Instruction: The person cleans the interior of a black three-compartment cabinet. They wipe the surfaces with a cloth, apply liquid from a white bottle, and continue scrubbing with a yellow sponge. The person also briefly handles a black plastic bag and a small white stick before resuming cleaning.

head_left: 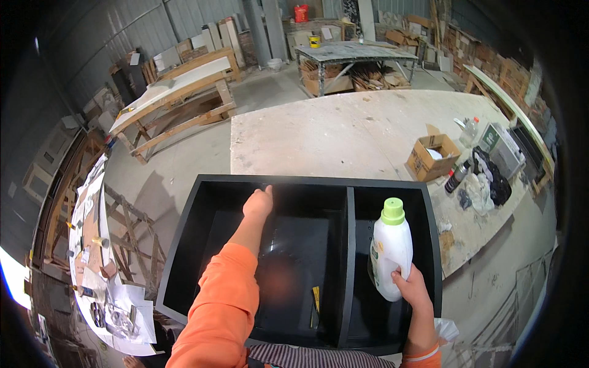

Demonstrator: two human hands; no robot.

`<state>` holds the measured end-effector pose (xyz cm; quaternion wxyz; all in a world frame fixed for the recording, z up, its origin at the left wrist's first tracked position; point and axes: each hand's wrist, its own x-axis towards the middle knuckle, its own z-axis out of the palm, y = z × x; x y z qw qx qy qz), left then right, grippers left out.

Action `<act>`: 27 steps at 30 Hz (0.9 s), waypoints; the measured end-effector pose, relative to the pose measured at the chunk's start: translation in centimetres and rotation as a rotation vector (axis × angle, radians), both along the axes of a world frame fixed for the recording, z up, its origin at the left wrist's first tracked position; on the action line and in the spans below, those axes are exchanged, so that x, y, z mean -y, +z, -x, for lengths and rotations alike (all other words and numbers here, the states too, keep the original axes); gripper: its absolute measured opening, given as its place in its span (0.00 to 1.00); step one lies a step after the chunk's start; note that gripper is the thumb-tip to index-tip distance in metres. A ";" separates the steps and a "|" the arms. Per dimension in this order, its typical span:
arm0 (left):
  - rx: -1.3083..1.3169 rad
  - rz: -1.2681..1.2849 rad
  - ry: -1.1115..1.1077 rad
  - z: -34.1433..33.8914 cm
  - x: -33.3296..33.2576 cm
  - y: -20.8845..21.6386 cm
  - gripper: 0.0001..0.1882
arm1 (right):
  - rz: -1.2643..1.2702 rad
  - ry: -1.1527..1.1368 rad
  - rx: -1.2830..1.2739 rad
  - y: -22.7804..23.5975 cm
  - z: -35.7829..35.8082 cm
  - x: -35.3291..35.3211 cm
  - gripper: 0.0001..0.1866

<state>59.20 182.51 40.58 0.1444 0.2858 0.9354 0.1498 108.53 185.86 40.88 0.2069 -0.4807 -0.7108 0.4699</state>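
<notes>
A black open cabinet box (351, 270) lies before me, a divider splitting it into a wide left compartment and a narrow right one. My left hand (259, 202) reaches across to the far wall of the wide compartment. One digit points up and the other fingers look curled; what they may hold is hidden. In my right hand (412, 286) is a white plastic detergent bottle (392, 245) with a light green cap, gripped low by its side and held upright over the narrow compartment. A yellow-and-black utility knife (316, 302) lies on the wide compartment's floor, near the divider.
Beyond the box stretches a large pale worktable (307, 135). On its right side stand a cardboard box (432, 158), a dark spray can (457, 178) and black-and-white bundled plastic (488, 184). A paper-covered bench (92, 245) runs along the left. Further back are a wooden trestle (175, 92) and another table (356, 52).
</notes>
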 end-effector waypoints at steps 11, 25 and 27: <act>-0.137 -0.008 -0.089 -5.1 8.4 -0.6 0.23 | 0.009 0.016 -0.004 0.0 0.0 -0.2 0.19; -0.206 0.095 -0.273 -14.9 24.7 2.5 0.21 | 0.054 0.023 -0.109 -1.2 -0.3 -1.2 0.11; -0.199 0.107 -0.271 -16.1 26.4 3.4 0.22 | 0.054 -0.004 -0.069 -1.3 -0.4 -1.4 0.11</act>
